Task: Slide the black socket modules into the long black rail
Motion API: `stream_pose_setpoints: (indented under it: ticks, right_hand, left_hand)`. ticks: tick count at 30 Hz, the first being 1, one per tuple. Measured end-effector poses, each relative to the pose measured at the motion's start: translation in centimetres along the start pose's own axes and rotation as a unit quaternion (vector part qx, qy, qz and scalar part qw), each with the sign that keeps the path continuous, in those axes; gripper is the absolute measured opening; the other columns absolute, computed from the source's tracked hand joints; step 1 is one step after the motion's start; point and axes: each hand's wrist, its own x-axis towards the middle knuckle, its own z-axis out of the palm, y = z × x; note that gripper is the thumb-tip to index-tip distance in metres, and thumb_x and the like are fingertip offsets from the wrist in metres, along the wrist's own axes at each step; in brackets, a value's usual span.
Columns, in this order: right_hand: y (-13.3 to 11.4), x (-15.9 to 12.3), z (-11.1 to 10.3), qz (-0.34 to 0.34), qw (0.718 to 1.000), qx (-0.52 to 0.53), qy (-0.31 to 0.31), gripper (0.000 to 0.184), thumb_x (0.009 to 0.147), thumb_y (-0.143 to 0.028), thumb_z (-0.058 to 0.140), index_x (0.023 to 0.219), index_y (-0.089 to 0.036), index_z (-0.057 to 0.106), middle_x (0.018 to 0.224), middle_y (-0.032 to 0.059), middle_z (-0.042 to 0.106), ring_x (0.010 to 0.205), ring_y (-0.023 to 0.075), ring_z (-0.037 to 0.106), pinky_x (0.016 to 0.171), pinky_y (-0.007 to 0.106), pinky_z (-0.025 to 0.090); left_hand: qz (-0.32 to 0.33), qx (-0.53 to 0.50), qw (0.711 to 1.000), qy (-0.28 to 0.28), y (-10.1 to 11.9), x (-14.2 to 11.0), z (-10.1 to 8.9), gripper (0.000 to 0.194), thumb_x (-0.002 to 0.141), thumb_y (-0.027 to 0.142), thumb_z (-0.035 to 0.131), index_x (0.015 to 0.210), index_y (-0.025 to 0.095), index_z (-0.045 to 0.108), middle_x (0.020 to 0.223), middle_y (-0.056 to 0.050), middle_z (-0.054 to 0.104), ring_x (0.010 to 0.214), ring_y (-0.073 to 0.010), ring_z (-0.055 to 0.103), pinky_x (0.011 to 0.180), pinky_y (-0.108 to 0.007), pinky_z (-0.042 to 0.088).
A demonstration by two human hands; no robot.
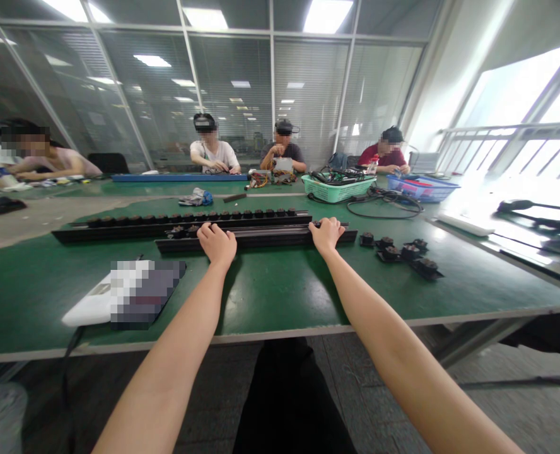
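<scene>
Two long black rails lie side by side on the green workbench. My left hand and my right hand both grip the nearer black rail, with fingers curled over its top edge. Behind it, the farther rail carries a long row of black knob-topped parts. A few similar parts sit on the nearer rail, close to my left hand. To the right of my right hand, several loose black mounts lie on the green surface, apart from the rails.
A pixelated white-and-dark flat object lies near the bench's front edge. Across the bench stand a green basket, a blue basket, coiled cables and a long blue bar. Several co-workers sit beyond.
</scene>
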Motion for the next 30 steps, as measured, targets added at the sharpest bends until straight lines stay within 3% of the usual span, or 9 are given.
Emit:
stream_pose_setpoints:
  ticks: [30]
  right_hand:
    - [0.52,0.62,-0.52,0.036,0.999,-0.007,-0.016,0.037,0.098,-0.039,0.058,0.114,-0.011,0.076,0.130,0.0215,0.064,0.125,0.0351,0.052,0.107,0.046,0.032]
  left_hand:
    - [0.009,0.022,1.000,0.008,-0.48,0.09,0.52,0.041,0.090,0.022,0.057,0.126,0.002,0.060,0.150,-0.032,0.050,0.146,-0.0467,0.041,0.126,-0.063,0.033]
